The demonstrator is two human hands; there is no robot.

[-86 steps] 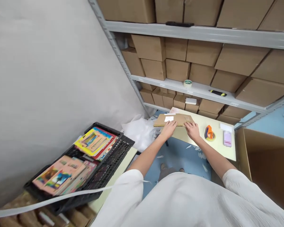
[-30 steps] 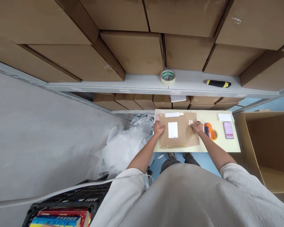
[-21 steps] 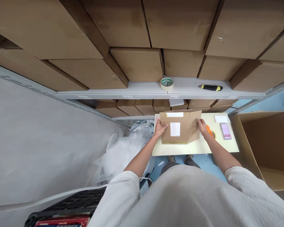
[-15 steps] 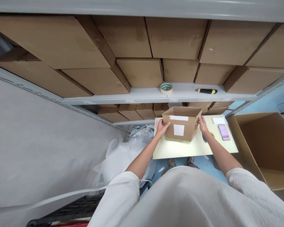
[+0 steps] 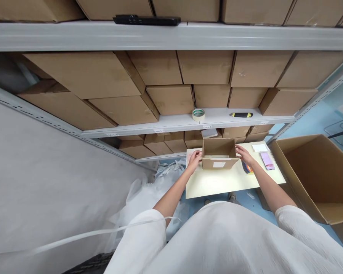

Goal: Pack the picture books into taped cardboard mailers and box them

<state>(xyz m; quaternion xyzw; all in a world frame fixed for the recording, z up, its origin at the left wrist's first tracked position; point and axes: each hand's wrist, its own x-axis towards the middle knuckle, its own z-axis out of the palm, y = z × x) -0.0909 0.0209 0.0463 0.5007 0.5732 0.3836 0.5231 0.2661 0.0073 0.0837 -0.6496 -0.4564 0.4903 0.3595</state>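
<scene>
A small cardboard box (image 5: pixel 218 153) stands upright on the pale worktop (image 5: pixel 217 182), close to its far edge and near the middle of that edge. It is plain brown, open at the top with the inside showing, and carries a small white label on the side facing the person. The left hand (image 5: pixel 194 160) presses flat against the box's left wall, fingers loosely spread; the right hand (image 5: pixel 244 155) lies against its right wall in the same way, so the box sits held between both palms. Just right of the right hand, a tape dispenser (image 5: pixel 247 168) peeks out, and a pink pad (image 5: pixel 267 161) lies toward the far right corner. Beyond, on the shelf (image 5: pixel 171 121), rest a tape roll (image 5: pixel 198 114) and a yellow-black knife (image 5: pixel 241 114).
</scene>
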